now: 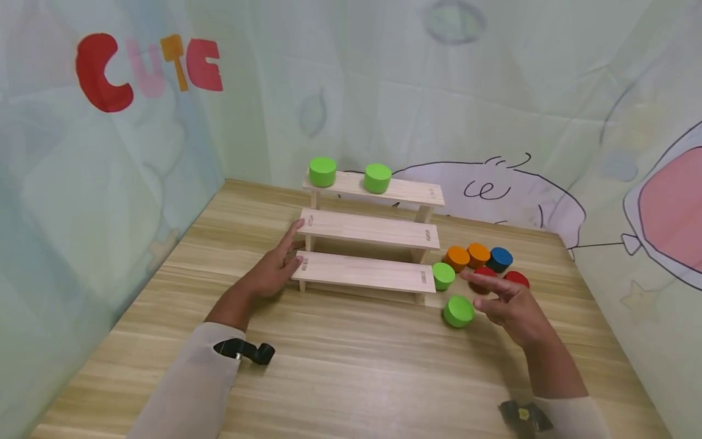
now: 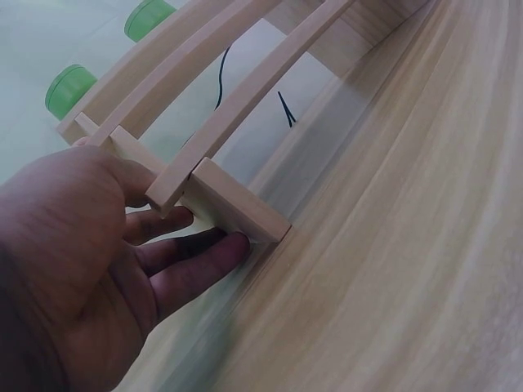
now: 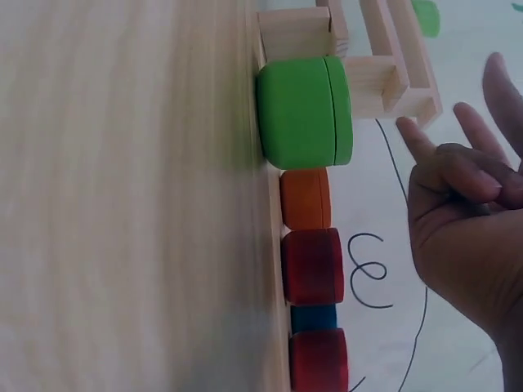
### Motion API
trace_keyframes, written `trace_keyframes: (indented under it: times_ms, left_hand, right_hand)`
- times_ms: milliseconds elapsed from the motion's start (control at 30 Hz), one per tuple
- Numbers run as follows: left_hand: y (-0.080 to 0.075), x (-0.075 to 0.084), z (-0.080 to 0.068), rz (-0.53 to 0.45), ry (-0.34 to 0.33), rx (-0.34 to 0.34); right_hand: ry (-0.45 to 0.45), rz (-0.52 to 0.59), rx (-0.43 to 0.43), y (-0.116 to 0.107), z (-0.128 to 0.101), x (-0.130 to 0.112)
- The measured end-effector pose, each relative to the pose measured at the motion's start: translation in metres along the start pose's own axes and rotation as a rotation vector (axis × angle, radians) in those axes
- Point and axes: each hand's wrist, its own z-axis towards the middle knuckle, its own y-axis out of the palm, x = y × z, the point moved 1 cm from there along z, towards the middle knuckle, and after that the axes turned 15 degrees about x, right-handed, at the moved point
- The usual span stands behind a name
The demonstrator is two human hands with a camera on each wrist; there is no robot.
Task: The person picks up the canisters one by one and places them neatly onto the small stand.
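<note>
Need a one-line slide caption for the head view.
Left hand steadies a three-tier wooden shelf while the right hand hovers open beside a green cylinder.

Pale unfinished wooden stepped shelf [image 1: 367, 230], matt painted green cylinder [image 1: 457, 311], smooth grained wood-look tabletop [image 1: 351, 372]

A light wooden counter [image 1: 351, 378] with pale grain fills the foreground. Behind it hang mint-green cartoon backdrops: colourful letters spelling "CUTE" [image 1: 148, 70] on the left wall, and a black-outlined cartoon creature [image 1: 493, 189] with a pink shape [image 1: 671, 210] on the right.
</note>
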Motion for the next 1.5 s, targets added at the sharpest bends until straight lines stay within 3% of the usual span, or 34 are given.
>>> trace_keyframes:
  times_ms: [267, 533, 1133, 1333, 1500]
  left_hand:
    - [0.000, 0.000, 0.000, -0.010, -0.005, 0.002]
    - [0.001, 0.000, 0.000, -0.006, -0.006, 0.003]
    - [0.002, 0.002, 0.000, -0.014, 0.002, 0.001]
    - [0.002, 0.001, 0.000, -0.009, 0.006, 0.002]
    - [0.001, 0.002, 0.000, -0.016, -0.001, 0.000]
  right_hand:
    - [0.052, 0.018, -0.082, -0.003, 0.005, 0.018]
    - [0.067, -0.101, -0.145, -0.006, 0.011, 0.031]
    - [0.018, -0.115, -0.209, -0.011, 0.015, 0.048]
    - [0.071, -0.126, -0.221, -0.012, 0.013, 0.046]
    - [0.114, -0.183, -0.182, -0.013, 0.013, 0.047]
